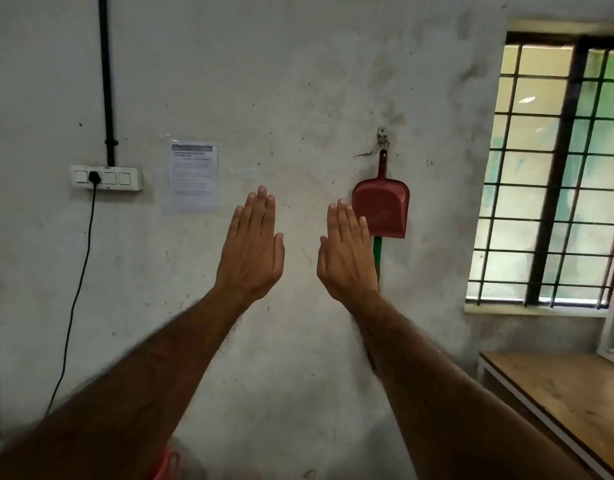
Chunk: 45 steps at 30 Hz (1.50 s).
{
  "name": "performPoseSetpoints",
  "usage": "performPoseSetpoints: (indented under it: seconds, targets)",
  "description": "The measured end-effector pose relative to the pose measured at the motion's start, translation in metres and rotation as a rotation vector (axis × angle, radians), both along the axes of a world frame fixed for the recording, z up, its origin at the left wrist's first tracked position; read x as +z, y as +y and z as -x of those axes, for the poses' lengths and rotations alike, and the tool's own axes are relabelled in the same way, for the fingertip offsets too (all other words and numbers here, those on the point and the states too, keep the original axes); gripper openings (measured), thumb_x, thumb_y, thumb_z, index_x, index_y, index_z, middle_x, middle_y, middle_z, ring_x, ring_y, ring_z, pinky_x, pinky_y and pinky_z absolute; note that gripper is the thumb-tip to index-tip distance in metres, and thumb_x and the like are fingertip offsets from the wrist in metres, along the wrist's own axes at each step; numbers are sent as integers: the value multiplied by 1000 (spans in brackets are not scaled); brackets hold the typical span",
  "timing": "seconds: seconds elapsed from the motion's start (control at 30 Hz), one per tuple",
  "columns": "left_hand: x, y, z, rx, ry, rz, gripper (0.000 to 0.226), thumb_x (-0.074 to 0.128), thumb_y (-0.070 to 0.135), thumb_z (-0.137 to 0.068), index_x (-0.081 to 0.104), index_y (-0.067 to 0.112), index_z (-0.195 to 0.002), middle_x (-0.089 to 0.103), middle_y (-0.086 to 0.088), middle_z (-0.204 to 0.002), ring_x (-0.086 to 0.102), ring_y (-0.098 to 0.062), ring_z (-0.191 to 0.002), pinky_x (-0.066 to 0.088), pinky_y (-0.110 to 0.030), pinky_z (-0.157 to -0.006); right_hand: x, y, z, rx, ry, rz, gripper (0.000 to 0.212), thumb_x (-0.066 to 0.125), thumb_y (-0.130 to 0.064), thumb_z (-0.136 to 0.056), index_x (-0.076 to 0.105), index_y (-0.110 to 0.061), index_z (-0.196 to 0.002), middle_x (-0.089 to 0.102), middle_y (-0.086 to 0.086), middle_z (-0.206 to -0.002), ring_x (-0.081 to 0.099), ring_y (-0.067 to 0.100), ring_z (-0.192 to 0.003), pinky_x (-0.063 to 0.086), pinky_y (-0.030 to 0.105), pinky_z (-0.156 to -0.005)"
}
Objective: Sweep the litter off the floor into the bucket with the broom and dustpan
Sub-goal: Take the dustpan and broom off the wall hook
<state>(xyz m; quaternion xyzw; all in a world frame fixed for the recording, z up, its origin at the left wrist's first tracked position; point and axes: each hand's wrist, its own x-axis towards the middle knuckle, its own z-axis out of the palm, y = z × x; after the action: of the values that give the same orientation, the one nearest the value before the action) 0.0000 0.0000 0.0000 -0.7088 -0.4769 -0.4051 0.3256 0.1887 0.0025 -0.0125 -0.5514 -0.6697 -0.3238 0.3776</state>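
Both forearms raised close to the lens, left hand and right hand flat, fingers straight, holding nothing. Red dustpan hung upright from wall hook, handle up, just beyond the right hand, nearer than the left. Bucket low down.
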Motion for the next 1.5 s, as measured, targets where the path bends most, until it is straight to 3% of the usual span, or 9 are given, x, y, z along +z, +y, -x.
performPoseSetpoints:
  seconds: [0.43,0.7,0.83,1.23,1.5]
  targets:
    - [-17,37,17,-56,56,-1,67,24,35,-100,5,3,-155,-2,-15,-164,-3,-26,-151,8,-45,-123,-16,1,-11,-149,39,-22,62,30,-25,-105,14,-2,-160,9,16,-169,5,27,-157,7,47,-127]
    - [-22,71,-29,-209,61,19,67,25,34,-99,8,1,-155,0,-16,-163,-2,-26,-151,8,-44,-123,-21,10,-55,-261,93,-26,63,34,-24,-104,15,-3,-161,10,17,-168,6,27,-157,5,45,-128]
    - [-17,98,-70,-272,41,23,67,24,35,-98,10,1,-155,2,-16,-163,0,-26,-151,12,-44,-123,-18,30,-88,-301,96,-41,62,31,-27,-105,18,-2,-160,15,18,-167,10,28,-157,11,49,-127]
    - [28,236,-201,-300,60,-10,68,30,35,-100,9,1,-155,2,-16,-163,0,-26,-152,14,-43,-122,38,165,-214,-330,61,-42,64,25,-37,-107,12,-6,-161,9,15,-169,5,25,-157,7,44,-128]
    - [82,333,-280,-289,47,-19,68,26,39,-100,10,2,-155,2,-14,-163,-2,-23,-152,10,-40,-124,102,281,-278,-267,3,-85,64,29,-32,-105,13,-4,-161,8,15,-169,4,25,-157,7,44,-128]
